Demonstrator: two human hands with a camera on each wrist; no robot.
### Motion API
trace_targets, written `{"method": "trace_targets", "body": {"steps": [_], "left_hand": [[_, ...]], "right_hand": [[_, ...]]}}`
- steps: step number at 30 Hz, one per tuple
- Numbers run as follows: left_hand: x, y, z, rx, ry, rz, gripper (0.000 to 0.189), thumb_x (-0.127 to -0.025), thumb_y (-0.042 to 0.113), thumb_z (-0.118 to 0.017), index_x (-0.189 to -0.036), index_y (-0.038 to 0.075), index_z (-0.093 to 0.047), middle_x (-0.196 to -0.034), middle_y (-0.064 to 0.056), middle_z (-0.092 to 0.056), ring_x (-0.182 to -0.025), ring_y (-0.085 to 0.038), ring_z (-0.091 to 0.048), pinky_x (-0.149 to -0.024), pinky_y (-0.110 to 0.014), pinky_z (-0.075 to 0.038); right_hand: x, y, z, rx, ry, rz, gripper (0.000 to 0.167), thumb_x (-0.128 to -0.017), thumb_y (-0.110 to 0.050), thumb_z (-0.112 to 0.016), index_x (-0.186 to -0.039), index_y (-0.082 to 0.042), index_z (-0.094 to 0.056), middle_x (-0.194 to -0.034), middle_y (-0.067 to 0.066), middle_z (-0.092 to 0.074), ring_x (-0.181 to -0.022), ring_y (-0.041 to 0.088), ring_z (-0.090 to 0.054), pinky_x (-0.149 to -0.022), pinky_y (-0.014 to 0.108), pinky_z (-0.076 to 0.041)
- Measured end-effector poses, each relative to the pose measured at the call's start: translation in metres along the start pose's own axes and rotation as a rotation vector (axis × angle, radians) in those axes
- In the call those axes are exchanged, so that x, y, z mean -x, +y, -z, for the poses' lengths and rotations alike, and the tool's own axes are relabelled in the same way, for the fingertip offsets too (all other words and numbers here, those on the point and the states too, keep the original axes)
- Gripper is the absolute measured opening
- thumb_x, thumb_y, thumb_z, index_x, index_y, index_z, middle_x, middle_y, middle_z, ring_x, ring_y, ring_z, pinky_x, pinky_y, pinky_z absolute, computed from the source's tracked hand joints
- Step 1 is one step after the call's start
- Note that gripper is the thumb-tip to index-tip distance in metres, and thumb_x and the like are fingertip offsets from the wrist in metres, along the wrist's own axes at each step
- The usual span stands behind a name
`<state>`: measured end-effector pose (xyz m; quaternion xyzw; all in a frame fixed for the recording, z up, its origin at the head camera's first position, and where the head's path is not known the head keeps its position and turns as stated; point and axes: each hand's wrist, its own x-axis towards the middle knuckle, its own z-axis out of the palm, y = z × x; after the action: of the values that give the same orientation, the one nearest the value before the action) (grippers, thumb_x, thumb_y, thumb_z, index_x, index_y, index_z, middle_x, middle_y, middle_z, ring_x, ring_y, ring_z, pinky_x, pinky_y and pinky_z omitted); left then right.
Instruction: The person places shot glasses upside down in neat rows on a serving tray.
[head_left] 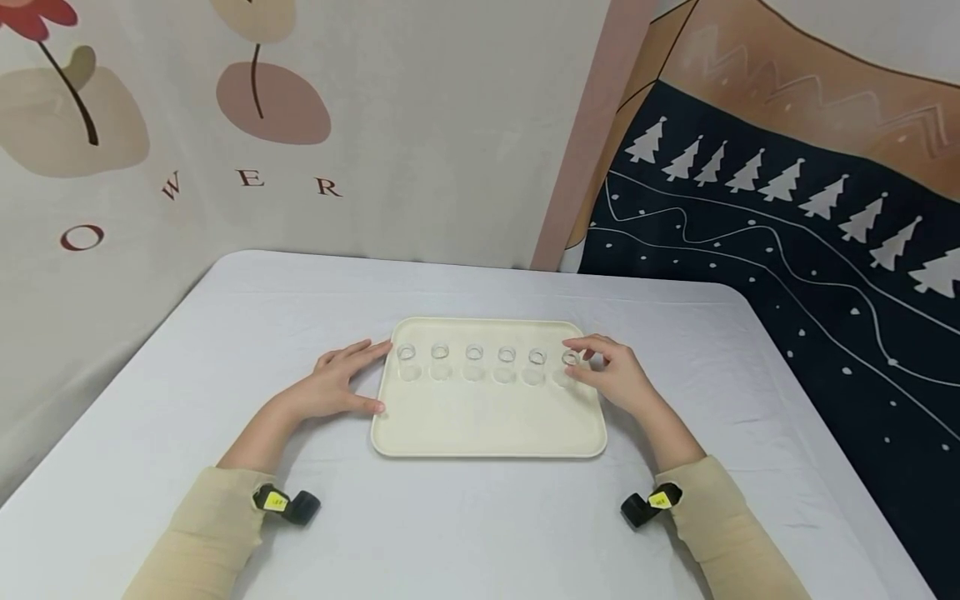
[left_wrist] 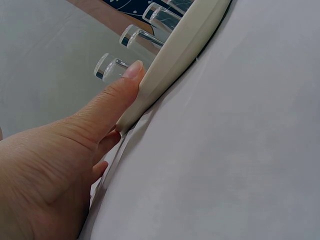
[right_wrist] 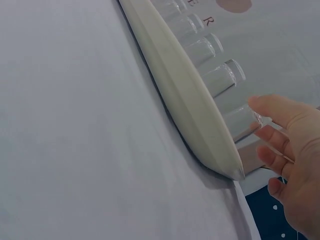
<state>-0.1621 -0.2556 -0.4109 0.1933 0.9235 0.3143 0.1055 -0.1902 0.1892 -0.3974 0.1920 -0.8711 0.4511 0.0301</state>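
Observation:
Several small clear glass cups [head_left: 474, 353] stand upright in a row across a cream rectangular tray [head_left: 487, 429]. At the right end of the row, my right hand [head_left: 613, 375] pinches the last cup [right_wrist: 239, 125] near its rim, thumb on one side and fingertips on the other. My left hand [head_left: 330, 387] is at the tray's left edge with fingers spread and fairly straight. In the left wrist view its thumb [left_wrist: 112, 100] rests against the tray's rim, close to the leftmost cup [left_wrist: 107, 69].
A white cloth [head_left: 465, 525] covers the table beneath the tray. Behind it hangs a pale curtain [head_left: 442, 150] with flower prints and letters, and at the right a dark cloth [head_left: 690, 242] with white trees. Each sleeve has a small black camera [head_left: 300, 507] at the wrist.

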Motion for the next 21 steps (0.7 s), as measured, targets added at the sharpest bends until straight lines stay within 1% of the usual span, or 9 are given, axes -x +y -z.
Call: {"method": "trace_targets", "body": {"steps": [6, 10, 16, 21], "left_hand": [[-0.001, 0.0, 0.0, 0.007, -0.003, 0.002, 0.106, -0.069, 0.052, -0.08, -0.152, 0.013, -0.027, -0.156, -0.011, -0.025, -0.143, -0.035, -0.007, -0.106, -0.059, 0.002], [-0.001, -0.001, 0.0, 0.007, -0.005, 0.008, 0.106, -0.069, 0.052, -0.08, -0.152, 0.014, -0.027, -0.156, -0.012, -0.025, -0.143, -0.035, -0.007, -0.106, -0.06, 0.002], [0.003, -0.001, 0.002, 0.023, -0.011, 0.032, 0.107, -0.068, 0.051, -0.081, -0.152, 0.014, -0.027, -0.156, -0.015, -0.023, -0.143, -0.037, -0.006, -0.106, -0.061, 0.003], [0.005, 0.001, 0.003, 0.012, -0.013, 0.037, 0.107, -0.068, 0.051, -0.081, -0.152, 0.012, -0.028, -0.155, -0.016, -0.024, -0.142, -0.038, -0.007, -0.106, -0.062, 0.002]], "right_hand": [[0.001, 0.0, 0.006, 0.001, 0.019, -0.014, 0.038, -0.082, -0.017, -0.077, -0.117, -0.005, -0.067, -0.108, 0.005, -0.067, -0.091, 0.023, -0.052, -0.078, 0.042, -0.037], [0.001, -0.001, 0.01, 0.005, 0.036, -0.015, 0.038, -0.084, -0.019, -0.076, -0.119, -0.007, -0.067, -0.111, 0.004, -0.067, -0.092, 0.021, -0.052, -0.079, 0.042, -0.036], [0.003, 0.002, 0.02, 0.028, 0.068, 0.029, 0.034, -0.085, -0.015, -0.074, -0.118, -0.007, -0.067, -0.109, 0.006, -0.067, -0.091, 0.021, -0.053, -0.078, 0.042, -0.036], [0.005, 0.007, 0.03, 0.06, 0.108, 0.055, 0.03, -0.087, -0.014, -0.072, -0.116, -0.007, -0.068, -0.108, 0.008, -0.068, -0.09, 0.021, -0.054, -0.077, 0.042, -0.036]]}}
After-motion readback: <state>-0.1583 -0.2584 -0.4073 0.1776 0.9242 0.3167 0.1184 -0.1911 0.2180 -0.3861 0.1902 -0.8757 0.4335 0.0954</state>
